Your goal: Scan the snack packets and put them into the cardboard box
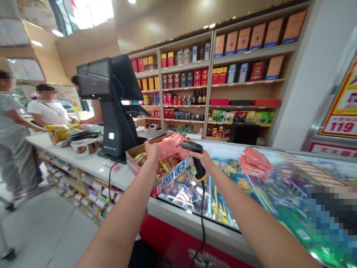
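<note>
My right hand (205,159) is wrapped round the grip of a black barcode scanner (198,167) with a yellow trim. The scanner's head points left, and its cord hangs down over the counter's front. At the left, my left hand (152,149) is closed at the edge of a pink translucent plastic packet (170,144); its fingertips are partly hidden. The packet lies over an open cardboard box (171,178) full of small wrapped snacks (164,166). A stack of similar pink packets (255,163) rests on the glass-topped counter (220,145) to the right.
A black cash register terminal (111,123) stands left of the box on the white counter (96,168). Bowls (83,146) and yellow packages (60,133) lie beyond it. Two people (48,106) are at the far left. Shelves (184,67) of boxed goods line the back wall.
</note>
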A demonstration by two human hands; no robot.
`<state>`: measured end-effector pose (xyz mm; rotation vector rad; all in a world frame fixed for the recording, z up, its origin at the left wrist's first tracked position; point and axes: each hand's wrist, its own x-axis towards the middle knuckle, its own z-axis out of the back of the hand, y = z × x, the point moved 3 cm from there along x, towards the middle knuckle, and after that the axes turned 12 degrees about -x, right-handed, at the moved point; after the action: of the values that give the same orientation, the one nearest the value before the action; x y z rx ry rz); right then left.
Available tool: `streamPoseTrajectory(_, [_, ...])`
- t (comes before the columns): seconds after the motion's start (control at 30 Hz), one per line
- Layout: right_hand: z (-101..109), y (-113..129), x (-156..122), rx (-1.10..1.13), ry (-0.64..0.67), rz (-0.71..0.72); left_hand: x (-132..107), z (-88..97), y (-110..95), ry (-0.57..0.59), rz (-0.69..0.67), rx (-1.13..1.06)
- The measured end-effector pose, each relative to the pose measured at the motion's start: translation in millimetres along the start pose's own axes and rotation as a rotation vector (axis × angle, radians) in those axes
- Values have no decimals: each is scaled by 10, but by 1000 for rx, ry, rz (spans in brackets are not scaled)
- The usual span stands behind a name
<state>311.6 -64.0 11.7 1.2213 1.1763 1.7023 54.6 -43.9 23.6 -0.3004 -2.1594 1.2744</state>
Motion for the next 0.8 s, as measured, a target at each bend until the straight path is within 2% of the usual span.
streamPoseTrajectory(0.07, [-42,-11,-28,3,10,-10,-80,28,-86,-51,-72,66])
streamPoseTrajectory(0.13, [-26,-26,-72,11,5,-20,-203,-28,-226,-19,-187,100])
streamPoseTrajectory(0.2, [43,-45,-124,5,-10,-30,-357,-139,-379,73,-279,118])
streamPoseTrajectory(0.3, [241,-87,-203,-26,-59,-43,-627,-357,-558,238,-348,118])
streamPoseTrajectory(0.4, [545,-160,-286,-36,-151,-46,-959,-639,-597,434,-377,72])
streamPoseTrajectory(0.5, [911,-265,-397,-54,-256,-58,-1367,-1008,-435,650,-312,37])
streamPoseTrajectory(0.67, [1600,-399,-627,-87,-473,19,-2192,-1685,94,974,11,151])
streamPoseTrajectory(0.73, [1935,-420,-685,-80,-583,60,-2499,-1910,246,1041,120,175])
streamPoseTrajectory(0.8, [2322,-431,-731,-65,-795,76,-2743,-2099,327,1066,214,160])
